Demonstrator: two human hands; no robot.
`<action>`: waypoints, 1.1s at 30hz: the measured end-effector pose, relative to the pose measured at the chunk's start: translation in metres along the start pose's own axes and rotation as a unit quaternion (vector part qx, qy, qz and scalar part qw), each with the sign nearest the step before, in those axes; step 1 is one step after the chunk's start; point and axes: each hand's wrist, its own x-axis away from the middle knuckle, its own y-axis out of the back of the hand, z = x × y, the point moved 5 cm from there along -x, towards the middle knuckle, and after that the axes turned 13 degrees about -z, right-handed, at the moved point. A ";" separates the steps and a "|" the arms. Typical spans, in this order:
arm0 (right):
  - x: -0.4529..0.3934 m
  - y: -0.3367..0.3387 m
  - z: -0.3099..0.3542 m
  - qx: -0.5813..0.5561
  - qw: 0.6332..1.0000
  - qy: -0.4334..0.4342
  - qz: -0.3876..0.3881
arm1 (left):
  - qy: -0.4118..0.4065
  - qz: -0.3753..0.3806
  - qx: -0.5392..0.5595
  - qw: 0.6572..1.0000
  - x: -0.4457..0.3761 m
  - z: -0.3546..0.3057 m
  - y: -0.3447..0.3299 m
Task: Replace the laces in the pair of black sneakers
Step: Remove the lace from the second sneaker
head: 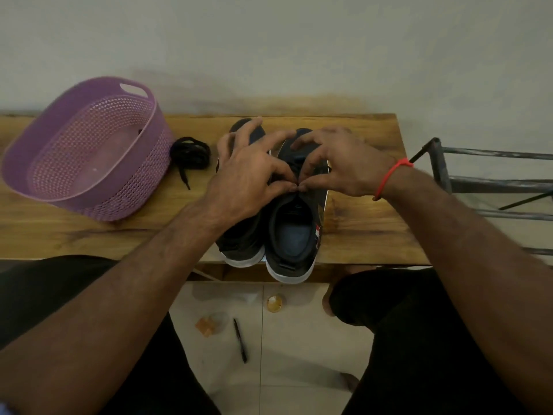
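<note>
Pair of black sneakers, white soles, heels toward viewer on grainy wood bench (359, 223). Left hand (248, 175) & right hand (338, 163) meet over right sneaker (296, 232), thumb + forefinger tips pinching at its lacing; lace itself too dark to make out. Left sneaker (242, 241) mostly hidden. Coiled black lace (190, 152) beside perforated purple plastic basket (86, 151).

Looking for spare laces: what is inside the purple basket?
The purple basket tilts toward the camera; its visible floor shows nothing. The near wall hides a strip. A black lace bundle lies outside, on the bench.
</note>
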 end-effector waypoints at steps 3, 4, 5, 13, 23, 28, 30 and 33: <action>0.000 -0.001 0.000 0.010 1.000 -0.009 0.003 | -0.018 -0.003 -0.019 1.000 0.000 -0.001 0.000; 0.000 -0.001 -0.001 0.006 1.000 -0.012 0.002 | -0.015 -0.002 -0.020 1.000 0.000 0.000 0.001; -0.001 0.000 -0.003 -0.003 1.000 -0.014 0.002 | -0.009 0.000 -0.019 1.000 0.000 0.001 0.001; 0.003 0.005 -0.021 -0.089 0.995 -0.032 0.019 | 0.077 0.009 0.030 0.997 0.002 0.015 -0.005; 0.002 0.005 -0.008 -0.100 0.995 -0.021 0.005 | 0.077 0.010 0.054 0.996 0.000 0.007 -0.006; 0.004 0.009 -0.005 -0.155 0.985 -0.062 0.033 | 0.099 0.047 0.105 0.988 0.003 0.005 -0.014; 0.005 0.009 -0.006 -0.170 0.982 -0.076 0.043 | 0.102 0.058 0.109 0.987 0.003 0.005 -0.015; 0.005 0.008 -0.006 -0.172 0.981 -0.073 0.049 | 0.084 0.082 0.101 0.988 0.004 0.005 -0.017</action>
